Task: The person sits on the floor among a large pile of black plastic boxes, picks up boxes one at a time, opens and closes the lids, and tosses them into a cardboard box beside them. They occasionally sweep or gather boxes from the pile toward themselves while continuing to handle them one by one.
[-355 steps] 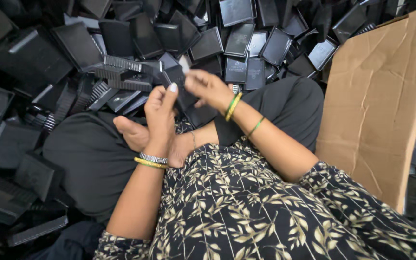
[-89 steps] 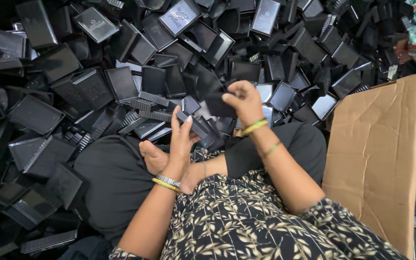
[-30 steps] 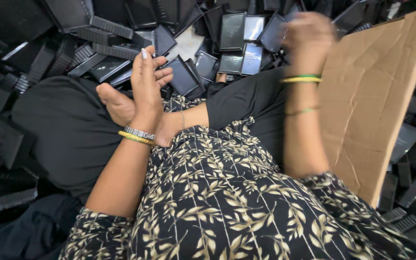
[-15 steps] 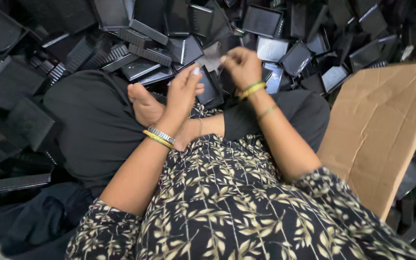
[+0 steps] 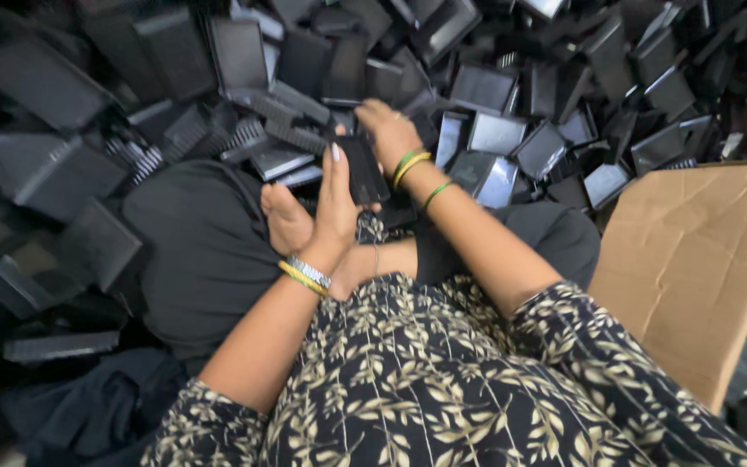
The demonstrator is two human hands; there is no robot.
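in the head view, the left hand (image 5: 332,201) stands upright above the lap, with its fingers and thumb closed on a flat black part (image 5: 363,169), which it holds by the lower end. the right hand (image 5: 388,130) is just behind it, reaching down into the pile of black parts (image 5: 494,130). its fingers are bent and rest at the upper end of the same flat black part, but i cannot tell if they really grip it or only touch it. so the part is now between both hands, a little over the bare foot (image 5: 287,220), and not lying in the pile.

half a second ago the two hands were close together and higher, with fingertips nearly meeting over a small part. now the right hand has gone more forward and lower, to the pile, and the left hand has turned the part more upright. i judge that one part was just taken up and the hands are arranging it.

one second ago the right hand was lifted up near the cardboard sheet (image 5: 693,259), at the right side, and the left hand was alone over the knee. three seconds ago both hands were working at the pile in nearly the same manner as now. the cardboard sheet leans at the right edge of the view, apart from both hands.
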